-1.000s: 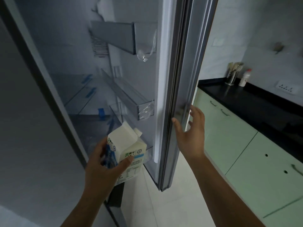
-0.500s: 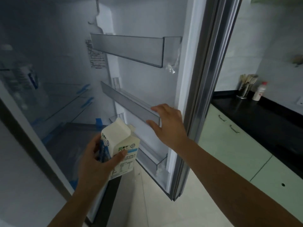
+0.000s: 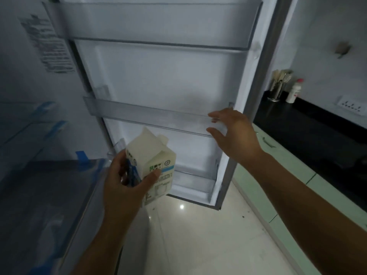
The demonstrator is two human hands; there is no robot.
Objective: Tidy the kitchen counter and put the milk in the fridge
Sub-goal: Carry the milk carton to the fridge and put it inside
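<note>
My left hand (image 3: 127, 181) grips a white milk carton (image 3: 156, 161) with blue and green print, held tilted in front of the open fridge door (image 3: 158, 76). The carton hangs just below the door's middle shelf (image 3: 139, 114) and above its bottom shelf (image 3: 194, 179). My right hand (image 3: 234, 133) is spread open at the right end of the middle shelf, fingers apart, holding nothing. The fridge's inside (image 3: 39, 135) lies at the left with blue tape on its glass shelves.
A black counter (image 3: 309, 126) over pale green cabinets (image 3: 282, 185) runs along the right. At its far end stand a metal utensil holder (image 3: 278, 86) and a white bottle with a red cap (image 3: 295, 91). A white tiled floor (image 3: 198, 235) lies below the door.
The fridge door has swung wide open and now faces me. My right hand left the door's edge and moved to the middle door shelf. The carton stayed in my left hand.
</note>
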